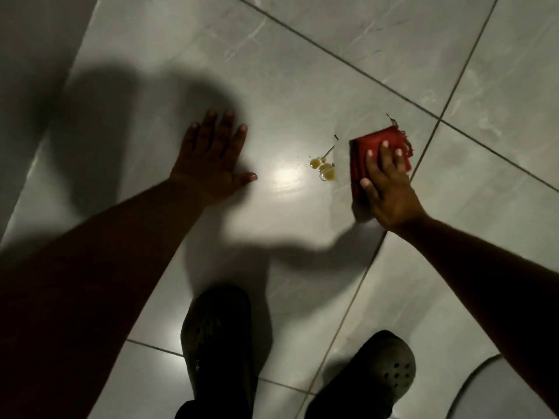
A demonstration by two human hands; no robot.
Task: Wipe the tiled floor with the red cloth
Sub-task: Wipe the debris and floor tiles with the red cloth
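A folded red cloth with a frayed edge lies flat on the grey tiled floor. My right hand presses down on it, fingers spread over its near half. Just left of the cloth sits a small yellowish spill of a few drops, with a thin streak running up from it. My left hand rests flat on the same tile further left, palm down, fingers apart, holding nothing.
My two feet in dark perforated clogs stand at the bottom of the view. A pale curved object shows at the bottom right corner. A dark wall or edge runs along the left. Shadows cover the near floor.
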